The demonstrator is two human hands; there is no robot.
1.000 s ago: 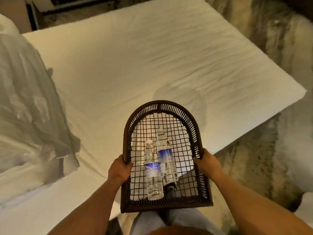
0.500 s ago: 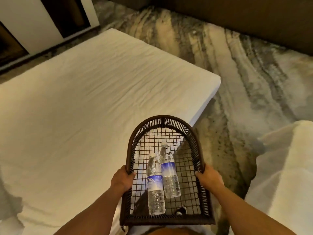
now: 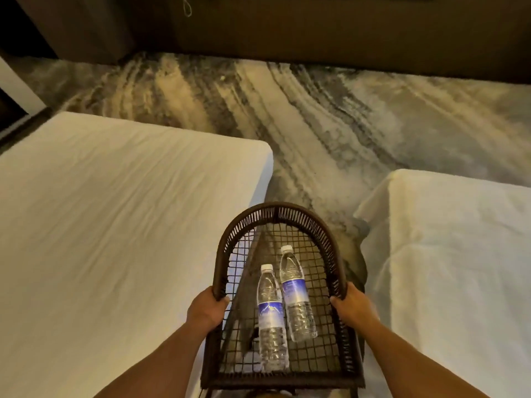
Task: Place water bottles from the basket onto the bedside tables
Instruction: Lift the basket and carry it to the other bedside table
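Observation:
A dark brown woven basket (image 3: 275,209) with an arched far rim and a wire-mesh floor is held out in front of me at waist height. Two clear water bottles with white caps and blue labels lie side by side in it, one on the left (image 3: 270,320) and one on the right (image 3: 297,297), caps pointing away from me. My left hand (image 3: 207,307) grips the basket's left rim. On the opposite rim my right hand (image 3: 352,307) has the same hold. No bedside table is in view.
A bed with a white sheet (image 3: 115,225) fills the left side. A second white bed (image 3: 459,268) stands on the right. Between them runs a strip of streaked grey-and-beige carpet (image 3: 301,124). Dark wooden furniture (image 3: 316,27) lines the far wall.
My view has swung right: the left bed slid to the left, the second bed came into view, and the gap between the beds is now ahead. Basket and bottles stay held the same.

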